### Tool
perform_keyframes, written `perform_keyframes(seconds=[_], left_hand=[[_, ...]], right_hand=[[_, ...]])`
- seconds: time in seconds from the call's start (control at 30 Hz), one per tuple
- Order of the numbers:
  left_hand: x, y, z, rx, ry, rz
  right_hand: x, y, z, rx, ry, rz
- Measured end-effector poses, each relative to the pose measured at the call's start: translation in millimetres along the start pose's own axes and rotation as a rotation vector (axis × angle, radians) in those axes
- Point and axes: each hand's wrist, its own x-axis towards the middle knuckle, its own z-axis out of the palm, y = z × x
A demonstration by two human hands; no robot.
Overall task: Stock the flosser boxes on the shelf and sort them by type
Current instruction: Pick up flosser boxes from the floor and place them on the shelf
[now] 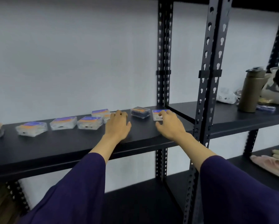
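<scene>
On the matt black metal shelf (58,147) a row of clear, squarish plastic flosser boxes with orange-and-purple labels (63,122) runs leftward, apparently one type grouped together, while a clear box with dark contents (140,112) sits apart between the hands. The left hand (118,124) lies flat, fingers loosely spread, over another orange-labelled box (106,117), likely nudging it into the row; the right hand (169,122) rests open-fingered on a purple-topped box (158,115) by the perforated steel upright (164,54), gripping nothing that I can see
</scene>
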Motion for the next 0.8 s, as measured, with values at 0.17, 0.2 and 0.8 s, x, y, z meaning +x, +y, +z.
perform_keyframes(seconds=[0.17,0.2,0.8], left_hand=[[31,-29,27,-0.061,-0.007,-0.033],[37,-33,30,-0.067,-0.001,-0.047],[27,-17,13,0.215,-0.23,-0.04]], right_hand=[[30,18,22,-0.036,-0.031,-0.005],[36,21,26,-0.035,-0.024,-0.004],[44,14,39,-0.271,0.066,-0.131]])
